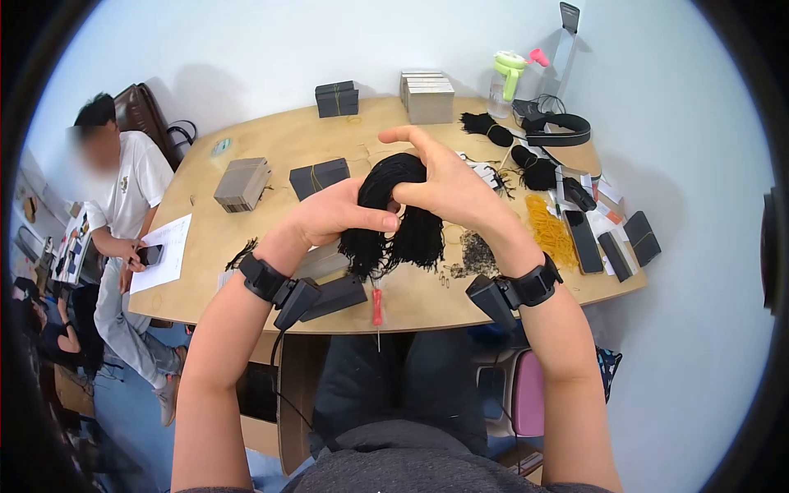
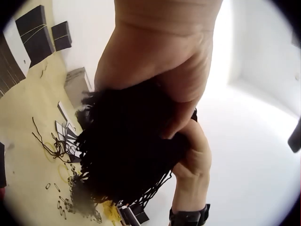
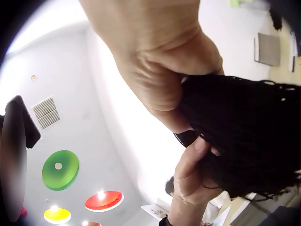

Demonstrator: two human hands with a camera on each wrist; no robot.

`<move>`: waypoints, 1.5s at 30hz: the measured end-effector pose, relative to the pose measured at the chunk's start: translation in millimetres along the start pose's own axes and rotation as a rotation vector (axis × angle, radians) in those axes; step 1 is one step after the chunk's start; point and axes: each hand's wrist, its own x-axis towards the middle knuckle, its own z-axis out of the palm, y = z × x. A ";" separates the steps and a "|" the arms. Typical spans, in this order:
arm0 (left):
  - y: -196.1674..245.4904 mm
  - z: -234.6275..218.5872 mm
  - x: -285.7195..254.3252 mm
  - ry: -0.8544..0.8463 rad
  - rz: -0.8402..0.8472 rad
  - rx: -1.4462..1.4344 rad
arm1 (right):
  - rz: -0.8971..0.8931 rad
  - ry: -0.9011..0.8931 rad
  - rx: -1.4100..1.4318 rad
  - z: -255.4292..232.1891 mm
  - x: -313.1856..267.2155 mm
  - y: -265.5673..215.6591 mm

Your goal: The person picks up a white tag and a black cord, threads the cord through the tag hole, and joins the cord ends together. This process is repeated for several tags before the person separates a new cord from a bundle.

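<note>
A thick bundle of black cords (image 1: pixel 394 177) is folded over in an arch above the table, its loose ends hanging down on both sides. The left hand (image 1: pixel 333 214) grips its left side, thumb across the front. On the other side the right hand (image 1: pixel 448 185) holds the bundle, its index finger raised above the top. In the left wrist view the black strands (image 2: pixel 131 141) hang below the left hand (image 2: pixel 155 61). The right wrist view shows both hands at the cords (image 3: pixel 244 132), the right hand (image 3: pixel 164 70) above and the left hand (image 3: pixel 190 179) below.
Grey card stacks (image 1: pixel 242 185), dark banded stacks (image 1: pixel 319 177), a red-handled screwdriver (image 1: pixel 377 306), small black pins (image 1: pixel 477 255), yellow cords (image 1: pixel 549 230) and a phone (image 1: pixel 583 241) lie on the table (image 1: pixel 189 279). A green-lidded jug (image 1: pixel 503 86) stands behind. A person (image 1: pixel 131 172) sits at the left.
</note>
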 end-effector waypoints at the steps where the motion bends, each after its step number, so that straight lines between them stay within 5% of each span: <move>1: -0.9 -1.6 0.3 -0.051 -0.045 0.058 | -0.004 0.005 -0.026 1.3 0.0 -0.5; 5: -2.5 21.8 2.7 0.054 0.073 -0.137 | -0.040 0.020 0.056 9.1 6.9 5.4; 14: -13.8 44.1 2.3 0.127 0.058 -0.327 | -0.128 0.147 0.156 16.6 12.3 13.2; 17: -16.9 44.4 1.9 0.114 -0.024 -0.305 | -0.027 0.070 0.132 5.4 7.2 19.1; 19: -25.6 37.3 2.0 0.110 -0.063 -0.256 | -0.020 -0.206 0.101 -9.9 0.4 32.8; 24: -40.2 15.1 -4.5 0.157 -0.218 -0.358 | -0.027 -0.197 0.134 -36.0 -32.0 81.3; 26: -40.0 6.8 -4.3 0.128 -0.220 -0.381 | 0.267 -0.163 -0.282 -37.7 -34.1 102.6; 28: -38.4 2.8 -3.0 0.065 -0.138 -0.629 | 0.265 -0.146 -0.609 -27.3 -41.6 134.5; 31: -35.6 -1.1 -1.5 0.116 -0.069 -0.625 | 0.110 -0.002 -0.848 -12.5 -61.7 170.6; 38: -29.5 2.5 -7.0 0.076 -0.032 -0.688 | -0.083 0.101 -0.904 -9.1 -61.4 173.7; 40: -28.2 4.0 -7.7 0.071 -0.032 -0.681 | 0.113 0.153 -0.572 -16.8 -56.3 158.8; 41: -28.8 5.1 -8.8 0.064 -0.042 -0.677 | 0.109 0.151 -0.572 -20.4 -53.4 148.5; 45: -27.8 13.6 -12.2 0.204 -0.130 -0.490 | 0.250 0.016 0.187 -34.9 -42.7 104.5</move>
